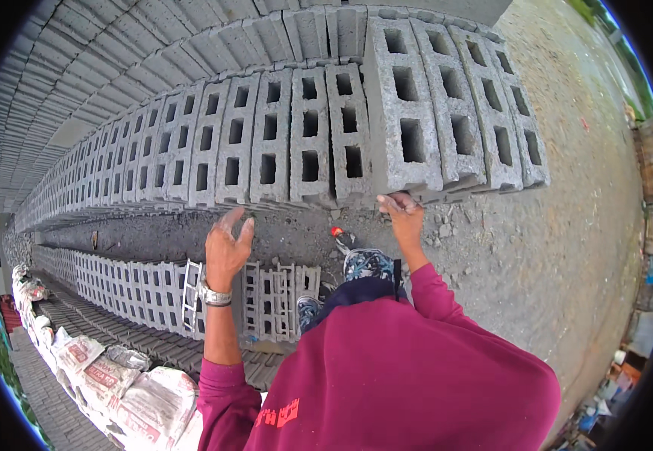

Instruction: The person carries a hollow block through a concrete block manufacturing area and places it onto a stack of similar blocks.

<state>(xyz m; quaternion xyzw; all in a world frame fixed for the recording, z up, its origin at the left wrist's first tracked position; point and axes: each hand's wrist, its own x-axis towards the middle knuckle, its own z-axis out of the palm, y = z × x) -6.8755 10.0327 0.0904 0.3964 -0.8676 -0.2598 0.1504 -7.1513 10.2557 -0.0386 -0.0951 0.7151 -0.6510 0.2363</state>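
right hand grips the lower edge of a raised block, apparently mid-placement; left hand spread, free, beside the row. next: steady alignment.

Rough, matt grey concrete blocks; shiny metal wristwatch; soft cloth sleeve.

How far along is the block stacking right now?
Done: a long row of hollow concrete blocks already stands on edge, with another row nearer. In hand: the right hand has its grip on the lower edge of the big end block; the left hand is open and empty. Left: bare gravel ground lies past the end of the row.
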